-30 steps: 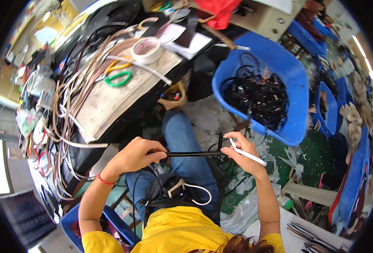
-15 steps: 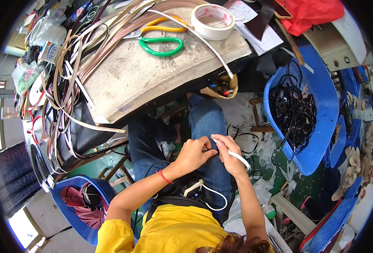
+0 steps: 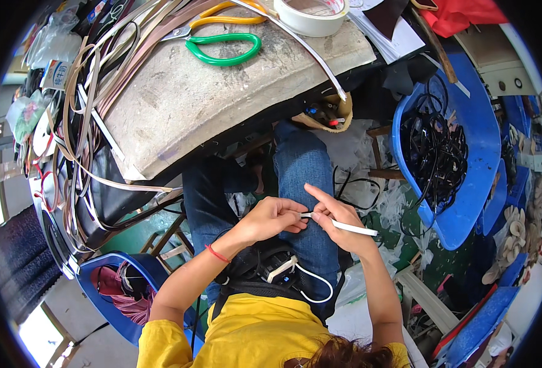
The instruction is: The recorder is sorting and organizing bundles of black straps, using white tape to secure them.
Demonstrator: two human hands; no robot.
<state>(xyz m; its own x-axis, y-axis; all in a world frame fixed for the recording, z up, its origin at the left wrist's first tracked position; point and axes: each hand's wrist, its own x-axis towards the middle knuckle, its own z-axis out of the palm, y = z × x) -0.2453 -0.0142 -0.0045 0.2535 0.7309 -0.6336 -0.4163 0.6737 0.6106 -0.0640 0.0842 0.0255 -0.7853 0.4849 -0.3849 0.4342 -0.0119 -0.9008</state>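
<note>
Blue plastic shows at the near left, where a basket point(image 3: 108, 288) holds pink strips beside the person's knee. Further right, the left hand point(image 3: 269, 219) is closed in a pinch on the near end of a thin white stick point(image 3: 344, 226), over the lap and jeans. The right hand point(image 3: 338, 224) grips the same stick just beside it, thumb and middle fingers closed round it, forefinger lifted straight. By the look of it, the step in hand is working something onto or off the stick's tip; the next move seems to call for a steady pinch and a small pull apart. Room is tight: the grey board's point(image 3: 222, 104) edge overhangs the knees on the far side, and the blue tub point(image 3: 473, 202) of black cords crowds the right.
</note>
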